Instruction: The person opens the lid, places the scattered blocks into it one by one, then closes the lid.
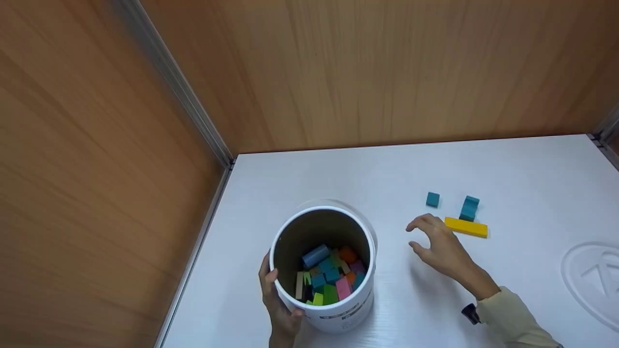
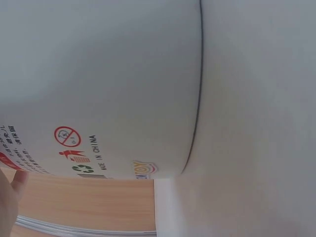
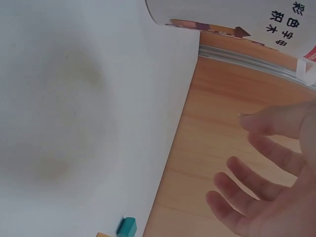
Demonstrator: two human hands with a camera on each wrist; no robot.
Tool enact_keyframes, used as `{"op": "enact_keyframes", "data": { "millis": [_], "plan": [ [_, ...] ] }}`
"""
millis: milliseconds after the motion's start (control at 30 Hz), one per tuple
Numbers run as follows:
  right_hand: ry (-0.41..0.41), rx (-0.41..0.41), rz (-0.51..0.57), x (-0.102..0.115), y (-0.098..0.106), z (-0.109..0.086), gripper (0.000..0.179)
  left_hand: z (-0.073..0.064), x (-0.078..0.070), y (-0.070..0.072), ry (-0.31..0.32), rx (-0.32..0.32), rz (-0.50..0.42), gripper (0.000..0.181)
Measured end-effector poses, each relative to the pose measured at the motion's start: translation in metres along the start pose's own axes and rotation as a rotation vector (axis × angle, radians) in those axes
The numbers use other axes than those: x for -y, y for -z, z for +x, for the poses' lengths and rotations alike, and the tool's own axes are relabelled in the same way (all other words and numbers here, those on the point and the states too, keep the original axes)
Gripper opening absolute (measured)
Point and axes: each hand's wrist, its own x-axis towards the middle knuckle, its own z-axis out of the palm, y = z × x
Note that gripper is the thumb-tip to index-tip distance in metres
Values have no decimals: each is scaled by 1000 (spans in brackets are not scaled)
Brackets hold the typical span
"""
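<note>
A white bucket (image 1: 338, 314) stands on the table with several coloured wooden blocks (image 1: 331, 278) inside. My left hand (image 1: 280, 302) grips its left side near the rim, a finger bent over the edge and the thumb at the front. Printed text and symbols cover the bucket wall (image 2: 108, 89) in the left wrist view. Nothing is in my right hand (image 1: 442, 249), which is over the table right of the bucket with fingers loosely bent and spread from the thumb. Near its knuckles lies a long yellow block (image 1: 466, 227). Beyond that are a teal curved block (image 1: 469, 209) and a small teal block (image 1: 433, 199).
A round translucent lid (image 1: 592, 285) lies at the right side of the white table (image 1: 300, 179). Wooden panels rise along the back (image 1: 387, 72) and the left (image 1: 96, 169), joined by a metal corner strip (image 1: 179, 82).
</note>
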Motion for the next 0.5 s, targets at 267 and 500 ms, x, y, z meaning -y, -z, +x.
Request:
{"op": "enact_keyframes", "data": {
  "millis": [267, 500],
  "plan": [
    [-68, 0, -38, -24, 0, 4, 29, 3, -2, 0, -6, -6, -3, 72],
    [-144, 15, -90, -48, -7, 3, 30, 7, -8, -2, -13, -6, -31, 72]
  ]
}}
